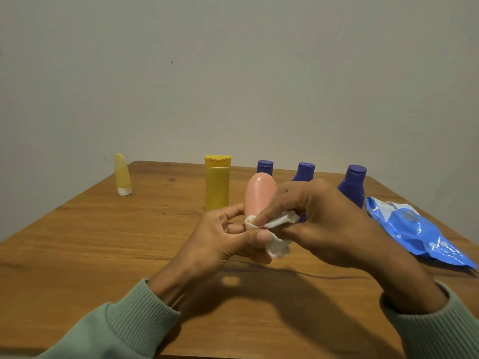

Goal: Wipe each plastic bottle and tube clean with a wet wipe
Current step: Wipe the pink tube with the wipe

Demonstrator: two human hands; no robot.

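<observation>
A pink tube [260, 193] stands upright above the middle of the wooden table [103, 242], its lower end held in my left hand [228, 237]. My right hand [324, 221] pinches a white wet wipe [274, 224] against the tube's lower part. Farther back stand a yellow tube [122, 174] on its white cap at the left, a yellow bottle [217, 182], and three blue bottles [265, 167] [303, 172] [353, 185], the middle one partly hidden by my right hand.
A blue wet-wipe pack [417, 231] lies flat at the right edge of the table. A plain wall rises behind the table. My green sleeves cover both forearms near the front edge.
</observation>
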